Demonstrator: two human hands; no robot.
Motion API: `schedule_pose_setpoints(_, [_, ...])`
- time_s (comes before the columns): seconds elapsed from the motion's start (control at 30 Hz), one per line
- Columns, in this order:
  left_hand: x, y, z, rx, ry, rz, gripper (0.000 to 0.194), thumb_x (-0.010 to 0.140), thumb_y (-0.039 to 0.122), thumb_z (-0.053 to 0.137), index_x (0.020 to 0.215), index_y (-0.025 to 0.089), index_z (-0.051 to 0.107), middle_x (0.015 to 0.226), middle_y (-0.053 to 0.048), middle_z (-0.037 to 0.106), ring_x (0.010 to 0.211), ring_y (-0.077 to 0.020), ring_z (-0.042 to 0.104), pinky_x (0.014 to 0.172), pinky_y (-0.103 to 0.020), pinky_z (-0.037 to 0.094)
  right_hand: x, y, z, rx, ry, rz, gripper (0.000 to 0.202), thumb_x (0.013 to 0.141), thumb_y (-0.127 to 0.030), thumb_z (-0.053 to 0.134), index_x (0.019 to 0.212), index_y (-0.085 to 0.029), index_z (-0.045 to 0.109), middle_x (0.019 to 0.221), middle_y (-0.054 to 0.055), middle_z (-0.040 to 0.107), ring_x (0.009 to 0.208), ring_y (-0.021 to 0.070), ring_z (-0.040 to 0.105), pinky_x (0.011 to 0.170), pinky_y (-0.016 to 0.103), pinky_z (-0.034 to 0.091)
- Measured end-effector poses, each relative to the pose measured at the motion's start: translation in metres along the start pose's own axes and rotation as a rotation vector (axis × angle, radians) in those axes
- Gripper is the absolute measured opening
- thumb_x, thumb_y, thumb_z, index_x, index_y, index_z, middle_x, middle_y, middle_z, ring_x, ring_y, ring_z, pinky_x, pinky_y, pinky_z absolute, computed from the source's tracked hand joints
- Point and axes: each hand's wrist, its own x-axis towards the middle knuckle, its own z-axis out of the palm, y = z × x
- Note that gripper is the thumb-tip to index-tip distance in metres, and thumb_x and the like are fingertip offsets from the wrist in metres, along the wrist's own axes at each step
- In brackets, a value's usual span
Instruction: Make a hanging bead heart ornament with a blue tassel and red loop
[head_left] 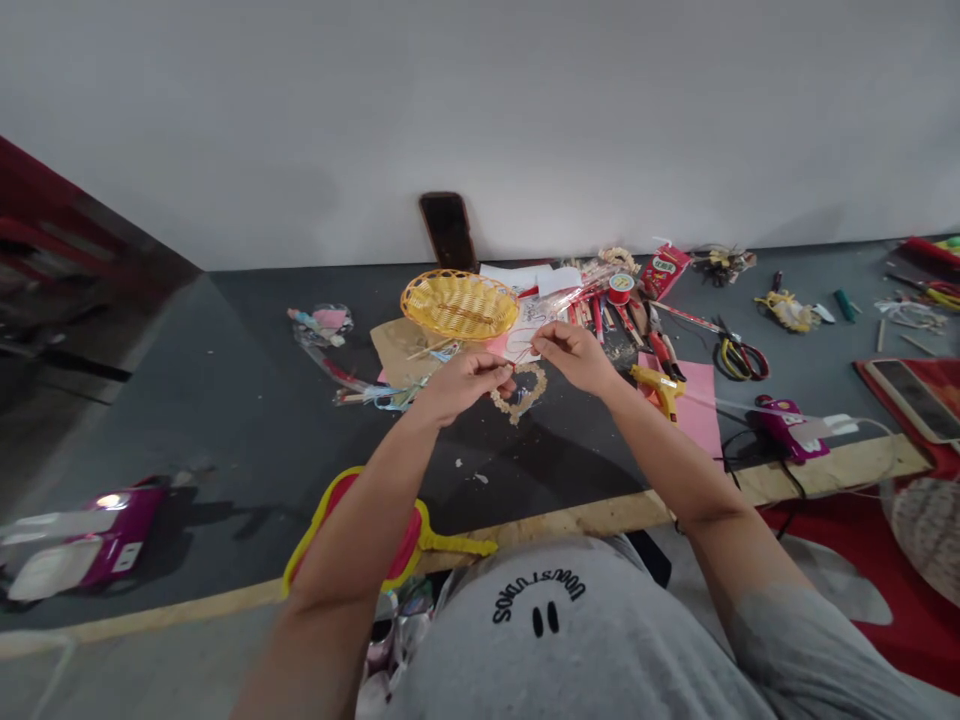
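Observation:
A beige heart-shaped ring (516,408) hangs below my hands, over the grey table. My left hand (474,382) is closed in a pinch at the top of the ring, around a thin red string (523,351). My right hand (571,352) pinches the same string a little up and to the right, its fingers pressed together. The string forms loose loops between the two hands. Just behind them stands a yellow woven basket (461,305), with brown paper (397,352) and light blue ribbons (397,396) beside it.
A yellow glue gun (660,388) lies on pink paper (697,400) to the right, near pliers (660,345), a red thread spool (620,289) and scissors (739,355). A phone (448,230) leans on the wall. A yellow-rimmed red paddle-shaped object (450,544) lies at the front edge.

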Motion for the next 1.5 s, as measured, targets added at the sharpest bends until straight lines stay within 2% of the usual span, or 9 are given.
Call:
schedule_pose_setpoints(0.13, [0.001, -0.004, 0.003, -0.046, -0.057, -0.111, 0.041, 0.067, 0.048, 0.083, 0.091, 0.016, 0.073, 0.077, -0.004, 0.076, 0.072, -0.0155, 0.069, 0.057, -0.021, 0.044, 0.004, 0.004, 0.000, 0.031, -0.013, -0.006, 0.028, 0.089, -0.043, 0.059, 0.102, -0.018, 0.062, 0.089, 0.004, 0.066, 0.078, 0.0140, 0.059, 0.070, 0.027, 0.047])
schedule_pose_setpoints(0.27, [0.001, -0.012, 0.003, -0.210, -0.037, -0.202, 0.031, 0.068, 0.037, 0.085, 0.087, 0.016, 0.071, 0.077, -0.004, 0.075, 0.069, -0.0145, 0.069, 0.057, -0.021, 0.050, 0.003, 0.018, -0.004, 0.046, 0.163, 0.038, 0.046, 0.087, -0.039, 0.062, 0.128, -0.021, 0.049, 0.116, 0.010, 0.062, 0.088, 0.0147, 0.060, 0.073, 0.029, 0.050])
schedule_pose_setpoints(0.37, [0.001, -0.015, 0.003, -0.283, -0.022, -0.242, 0.024, 0.071, 0.030, 0.083, 0.086, 0.015, 0.071, 0.078, -0.006, 0.075, 0.068, -0.0145, 0.069, 0.057, -0.023, 0.054, -0.009, 0.028, -0.004, -0.002, 0.164, 0.106, 0.040, 0.088, -0.038, 0.061, 0.121, -0.019, 0.052, 0.111, 0.009, 0.064, 0.082, 0.0136, 0.058, 0.073, 0.029, 0.051])
schedule_pose_setpoints(0.53, [0.003, -0.020, 0.001, -0.329, -0.022, -0.270, 0.022, 0.073, 0.027, 0.082, 0.086, 0.014, 0.071, 0.079, -0.007, 0.076, 0.067, -0.0158, 0.071, 0.055, -0.022, 0.056, -0.038, 0.031, 0.008, 0.090, -0.060, 0.378, 0.042, 0.085, -0.043, 0.067, 0.118, -0.018, 0.056, 0.096, 0.005, 0.066, 0.081, 0.0147, 0.061, 0.071, 0.029, 0.054])
schedule_pose_setpoints(0.73, [0.007, -0.026, 0.000, -0.313, -0.098, -0.298, 0.032, 0.066, 0.031, 0.087, 0.089, 0.014, 0.072, 0.081, -0.009, 0.076, 0.069, -0.0172, 0.071, 0.057, -0.024, 0.057, -0.058, 0.023, 0.022, 0.343, -0.062, 0.550, 0.045, 0.070, -0.056, 0.079, 0.089, -0.018, 0.064, 0.079, 0.000, 0.066, 0.072, 0.0118, 0.062, 0.066, 0.024, 0.054])
schedule_pose_setpoints(0.87, [0.012, -0.025, 0.001, -0.225, -0.138, -0.293, 0.035, 0.063, 0.039, 0.087, 0.084, 0.015, 0.072, 0.079, -0.008, 0.076, 0.069, -0.0180, 0.072, 0.052, -0.022, 0.052, -0.064, 0.021, 0.026, 0.399, -0.028, 0.609, 0.046, 0.066, -0.057, 0.082, 0.082, -0.018, 0.065, 0.070, -0.002, 0.065, 0.064, 0.0106, 0.061, 0.061, 0.023, 0.052])
schedule_pose_setpoints(1.23, [0.027, -0.010, -0.004, 0.142, -0.196, -0.183, 0.018, 0.064, 0.031, 0.080, 0.067, 0.016, 0.071, 0.066, -0.005, 0.072, 0.050, -0.0120, 0.061, 0.047, -0.021, 0.040, -0.070, 0.021, 0.036, 0.501, 0.015, 0.583, 0.051, 0.064, -0.060, 0.081, 0.087, -0.018, 0.066, 0.073, -0.002, 0.065, 0.065, 0.0098, 0.060, 0.063, 0.024, 0.052])
schedule_pose_setpoints(1.37, [0.031, 0.008, -0.019, 0.205, -0.138, -0.146, 0.018, 0.067, 0.034, 0.078, 0.068, 0.017, 0.073, 0.074, -0.008, 0.075, 0.061, -0.0160, 0.066, 0.051, -0.023, 0.042, -0.070, 0.021, 0.032, 0.578, 0.051, 0.562, 0.050, 0.069, -0.058, 0.080, 0.098, -0.020, 0.064, 0.087, 0.000, 0.067, 0.074, 0.0108, 0.063, 0.071, 0.026, 0.055])
schedule_pose_setpoints(1.5, [0.034, 0.036, -0.037, 0.261, -0.100, -0.100, 0.021, 0.068, 0.037, 0.078, 0.071, 0.016, 0.075, 0.080, -0.012, 0.075, 0.067, -0.0177, 0.066, 0.052, -0.025, 0.041, -0.068, 0.021, 0.032, 0.522, -0.038, 0.502, 0.045, 0.075, -0.047, 0.078, 0.110, -0.023, 0.060, 0.106, 0.003, 0.067, 0.084, 0.0121, 0.064, 0.074, 0.027, 0.056])
